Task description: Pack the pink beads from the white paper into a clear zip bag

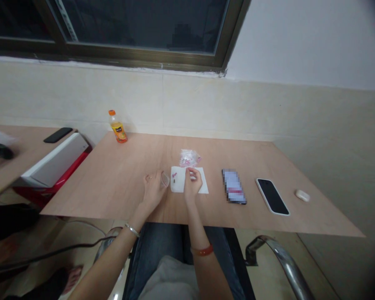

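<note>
My left hand is closed round a small clear plastic bag, which sticks out past the fingers on the right. My right hand is over a sheet of white paper, its thumb and fingers pinched together. Whatever they may hold is too small to make out. Small pink pieces lie on the paper's left part, between my hands. Just behind the paper rests a clear bag with small pink and white bits inside.
An orange drink bottle stands at the table's back left. To the right lie a phone with a lit screen, a white-edged phone and a white earphone case. A side table holds a dark phone.
</note>
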Demonstrator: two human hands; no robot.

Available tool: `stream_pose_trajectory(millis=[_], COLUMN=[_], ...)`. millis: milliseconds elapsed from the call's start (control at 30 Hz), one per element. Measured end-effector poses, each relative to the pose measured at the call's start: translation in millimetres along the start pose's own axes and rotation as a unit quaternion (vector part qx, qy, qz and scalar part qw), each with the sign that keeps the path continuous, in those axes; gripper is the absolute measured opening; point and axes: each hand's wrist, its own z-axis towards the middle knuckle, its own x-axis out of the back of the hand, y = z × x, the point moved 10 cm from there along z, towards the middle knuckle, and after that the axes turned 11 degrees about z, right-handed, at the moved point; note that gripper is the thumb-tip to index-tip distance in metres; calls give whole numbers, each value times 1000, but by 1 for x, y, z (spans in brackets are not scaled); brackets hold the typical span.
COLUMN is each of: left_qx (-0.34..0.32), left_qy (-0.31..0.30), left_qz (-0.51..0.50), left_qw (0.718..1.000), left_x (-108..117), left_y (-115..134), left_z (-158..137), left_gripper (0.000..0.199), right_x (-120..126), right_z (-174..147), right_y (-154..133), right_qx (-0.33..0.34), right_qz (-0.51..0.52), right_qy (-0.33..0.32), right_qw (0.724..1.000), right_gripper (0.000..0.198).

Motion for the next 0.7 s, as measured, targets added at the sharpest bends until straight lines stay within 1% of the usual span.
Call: stream_pose_trajectory(millis=[67,167,300,400,533,633,700], left_qx=[0,2,-4,-4,3,-4,-5], left_qy=[2,13,26,24,11,17,25], left_qz=[-2,-2,-10,-25,-34,-38,-40], left_qw=[1000,1000,1000,999,999,999,999], left_x=[-1,0,2,3,2,1,-1], left_y=[0,0,1,2,0,-1,-2], left_z=[0,0,-1,-1,-1,-2,-2], left_gripper=[36,36,35,32,32,34,35], right_x=[-2,-5,-9,-24,-46,-53,-51], right_z=[1,-1,-6,-12,-24,-30,-27], right_y=[-18,-44,-63,-67,-64,-58,-51], right_qx=[10,55,108,133,163,169,151], right_qz=[15,20,14,-10,-29,-35,-33], right_qy=[-18,-41,-59,-116,-195,-219,-218], right_qw=[1000,997,992,984,967,960,964], right_gripper=[25,21,18,14,8,8,12])
